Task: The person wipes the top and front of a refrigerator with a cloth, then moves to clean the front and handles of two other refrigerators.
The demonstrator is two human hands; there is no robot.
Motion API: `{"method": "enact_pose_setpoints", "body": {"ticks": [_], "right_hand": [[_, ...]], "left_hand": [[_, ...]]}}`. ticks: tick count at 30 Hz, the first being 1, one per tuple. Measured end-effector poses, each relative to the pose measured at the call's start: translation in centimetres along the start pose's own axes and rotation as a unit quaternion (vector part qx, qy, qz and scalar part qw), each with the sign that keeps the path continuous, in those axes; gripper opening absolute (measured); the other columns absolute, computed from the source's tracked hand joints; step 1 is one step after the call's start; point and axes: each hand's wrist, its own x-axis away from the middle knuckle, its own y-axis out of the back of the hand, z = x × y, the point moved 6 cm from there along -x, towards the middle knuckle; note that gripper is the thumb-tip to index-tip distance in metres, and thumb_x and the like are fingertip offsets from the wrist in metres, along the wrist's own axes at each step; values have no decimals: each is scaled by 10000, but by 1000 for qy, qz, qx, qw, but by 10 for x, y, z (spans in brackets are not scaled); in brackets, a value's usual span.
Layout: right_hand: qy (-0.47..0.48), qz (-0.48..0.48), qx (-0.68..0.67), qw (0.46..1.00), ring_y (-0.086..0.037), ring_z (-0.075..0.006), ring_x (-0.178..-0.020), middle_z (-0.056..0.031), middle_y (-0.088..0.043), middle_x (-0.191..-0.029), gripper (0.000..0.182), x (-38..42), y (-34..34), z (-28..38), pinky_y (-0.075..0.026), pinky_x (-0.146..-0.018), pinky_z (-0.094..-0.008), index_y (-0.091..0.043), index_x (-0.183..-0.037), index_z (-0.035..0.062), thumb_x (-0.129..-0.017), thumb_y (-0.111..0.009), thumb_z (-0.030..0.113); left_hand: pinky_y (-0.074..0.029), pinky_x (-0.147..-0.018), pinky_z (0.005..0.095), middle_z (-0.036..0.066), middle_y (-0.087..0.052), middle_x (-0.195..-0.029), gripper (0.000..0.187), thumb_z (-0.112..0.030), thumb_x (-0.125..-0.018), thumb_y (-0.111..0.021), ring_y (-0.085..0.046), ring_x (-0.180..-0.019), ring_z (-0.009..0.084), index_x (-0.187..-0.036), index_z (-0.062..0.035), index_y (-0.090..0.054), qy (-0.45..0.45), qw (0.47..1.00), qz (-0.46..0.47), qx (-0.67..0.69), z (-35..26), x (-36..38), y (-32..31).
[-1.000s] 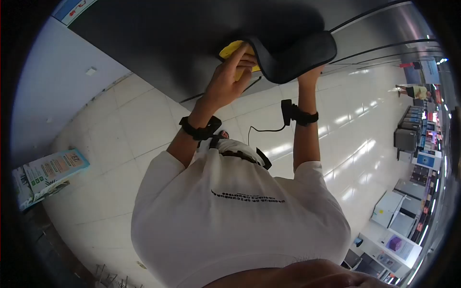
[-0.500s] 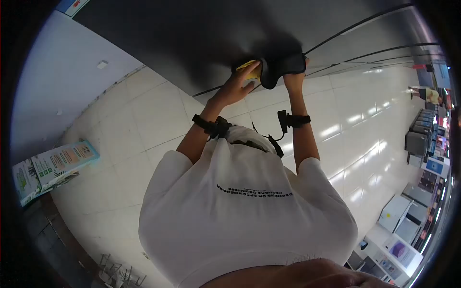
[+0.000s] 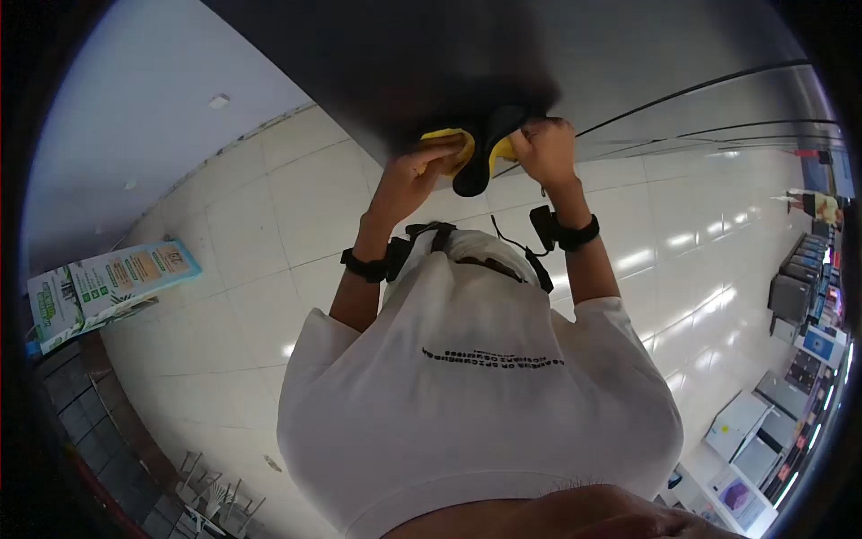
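My left hand (image 3: 409,180) presses a yellow cloth (image 3: 444,144) against a large dark surface (image 3: 431,63) in front of me. My right hand (image 3: 543,148) is closed on a black flexible pad (image 3: 474,172), which is folded up between the two hands. A strip of the yellow cloth (image 3: 500,150) shows beside that pad, next to my right fingers. Both wrists carry black bands, with a cable running from the right one. My white shirt (image 3: 476,404) fills the lower middle of the view.
A glossy white tiled floor (image 3: 233,225) lies below. A printed green and blue board (image 3: 108,283) lies at the left. Store displays and appliances (image 3: 790,296) line the right side, and a person (image 3: 822,207) stands far off at the right.
The black pad, spread wide a second ago, is now folded small. My hands have drawn close together, and my right hand has closed on the pad.
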Motion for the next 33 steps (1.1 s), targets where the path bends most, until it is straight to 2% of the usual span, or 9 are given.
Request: {"method": "enact_pose_setpoints", "body": {"ticks": [4,8,15,17,20,24,27,30,33], "right_hand": [[-61,93,57,992,-644,-347,-605,-185,-646,-674,277,27,-94,-67,-509,-565,-450,-673,-737,67,-867,-560,284],[-67,79,-18,994,-613,-429,-696,-235,-636,-810,291,55,-151,-103,-497,-592,-487,-610,-796,10,-882,-535,277],[18,185,-91,978,-624,-369,-620,-172,-623,-688,372,62,-164,-88,-493,-581,-496,-655,-1006,54,-1008,-371,294],[94,245,14,965,-637,-349,-644,-152,-635,-701,315,67,-174,-95,-512,-641,-494,-598,-1169,114,-1006,-379,273],[85,198,-43,976,-640,-350,-682,-138,-652,-737,307,69,-174,-92,-517,-707,-491,-574,-1213,145,-1004,-385,268],[98,180,-92,974,-593,-374,-1000,-207,-633,-1037,293,76,-178,-106,-477,-830,-471,-580,-1173,79,-969,-471,258],[-14,213,-115,970,-593,-381,-1016,-210,-637,-1033,302,90,-208,-130,-477,-850,-465,-590,-1174,91,-969,-453,266],[18,309,-6,951,-601,-373,-1010,-215,-635,-1040,331,87,-200,-120,-484,-852,-455,-553,-1242,121,-981,-419,275],[-10,299,-24,954,-642,-349,-813,-186,-661,-862,368,83,-202,-127,-508,-729,-450,-592,-1141,99,-1002,-361,349]], "left_hand": [[-499,-873,313,144,-677,-1077,276,-9,-910,-508,-661,-970,239,-1153,-50,-634,100,995,-29,-4,80,21,-12],[-505,-839,337,152,-672,-1067,274,-65,-916,-506,-658,-959,290,-1157,-83,-635,89,994,-46,-35,146,36,-26],[-527,-727,404,206,-668,-897,206,-143,-867,-574,-650,-845,370,-1023,-70,-686,130,984,5,-119,230,36,-60],[-525,-742,420,211,-664,-922,203,-160,-847,-594,-647,-876,363,-992,-50,-682,147,977,31,-151,222,31,-63],[-524,-759,420,206,-666,-937,205,-167,-850,-598,-645,-898,356,-996,-50,-681,116,989,-22,-95,208,31,-65],[-522,-769,392,197,-672,-930,244,-235,-886,-596,-652,-904,352,-999,-34,-675,144,987,9,-77,201,24,-67],[-519,-757,374,188,-678,-922,273,-253,-904,-581,-659,-895,343,-1005,-14,-666,87,992,-13,-86,154,22,-47],[-515,-751,361,187,-680,-935,281,-247,-915,-566,-662,-897,331,-1019,-2,-655,107,991,66,-45,96,1,-46],[-508,-780,341,185,-680,-989,327,-262,-938,-553,-667,-921,287,-1083,22,-626,99,991,81,-44,47,-15,-47]]}}
